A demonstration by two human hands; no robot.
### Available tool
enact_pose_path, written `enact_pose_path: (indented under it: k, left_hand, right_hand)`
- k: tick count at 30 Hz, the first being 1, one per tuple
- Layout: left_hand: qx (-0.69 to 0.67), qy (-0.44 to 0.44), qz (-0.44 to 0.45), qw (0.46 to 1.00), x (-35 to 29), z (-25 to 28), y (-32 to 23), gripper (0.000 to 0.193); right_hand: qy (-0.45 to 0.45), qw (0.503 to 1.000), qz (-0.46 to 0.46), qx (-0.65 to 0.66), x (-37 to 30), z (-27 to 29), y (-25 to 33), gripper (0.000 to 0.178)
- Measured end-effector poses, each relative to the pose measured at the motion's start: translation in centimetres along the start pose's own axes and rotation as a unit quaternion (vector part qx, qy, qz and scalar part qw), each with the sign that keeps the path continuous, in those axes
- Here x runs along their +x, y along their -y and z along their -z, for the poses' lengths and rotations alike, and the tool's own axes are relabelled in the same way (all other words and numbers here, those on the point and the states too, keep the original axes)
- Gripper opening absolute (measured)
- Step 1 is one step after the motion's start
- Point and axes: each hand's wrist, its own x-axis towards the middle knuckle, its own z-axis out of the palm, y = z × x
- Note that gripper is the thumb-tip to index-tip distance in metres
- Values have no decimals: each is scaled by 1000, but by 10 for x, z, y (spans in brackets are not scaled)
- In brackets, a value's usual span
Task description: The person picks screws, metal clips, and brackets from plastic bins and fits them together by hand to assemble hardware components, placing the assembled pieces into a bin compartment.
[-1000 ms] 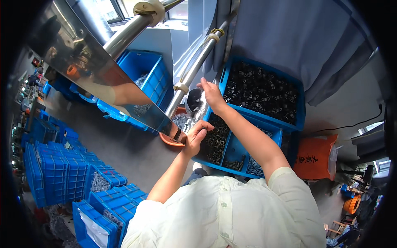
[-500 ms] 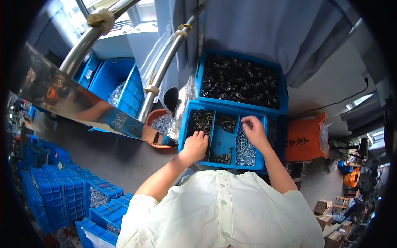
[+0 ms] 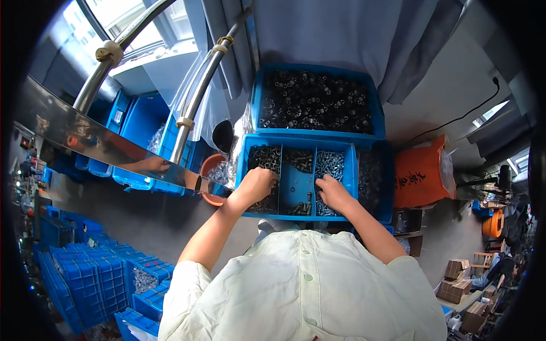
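A blue divided bin (image 3: 243,165) lies before me with three compartments. My left hand (image 3: 259,186) is in the left one, over small dark metal rings (image 3: 264,156); its fingers are curled down and what they hold, if anything, is hidden. At the right compartment, my right hand (image 3: 334,193) has its fingertips drawn together against silver screws (image 3: 330,163); I cannot make out what is in them. Between the hands, the middle compartment holds dark fittings (image 3: 299,159) at its far end and bolt-like pieces (image 3: 304,206) at its near end.
Behind stands a blue crate (image 3: 259,91) full of black clamp-like parts. An orange sack (image 3: 418,176) is at the right. To the left are a metal chute (image 3: 114,145), an orange-brown bucket (image 3: 206,167) and metal pipes (image 3: 199,85). Blue crates (image 3: 85,278) are stacked lower left.
My right hand has moved from the far end of the screw compartment toward its near part, fingers now down at the screws. My left hand has reached farther over the rings. The view has shifted slightly.
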Motion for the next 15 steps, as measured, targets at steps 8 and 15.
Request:
enact_pose_path:
  k: [8, 15]
  left_hand:
    - [-375, -94, 147, 910, -16, 18, -12, 15]
    - [-752, -90, 233, 610, 3, 11, -30, 12]
  right_hand:
    - [-4, 998, -49, -31, 14, -10, -4, 13]
    - [13, 998, -62, 21, 18, 3, -13, 15]
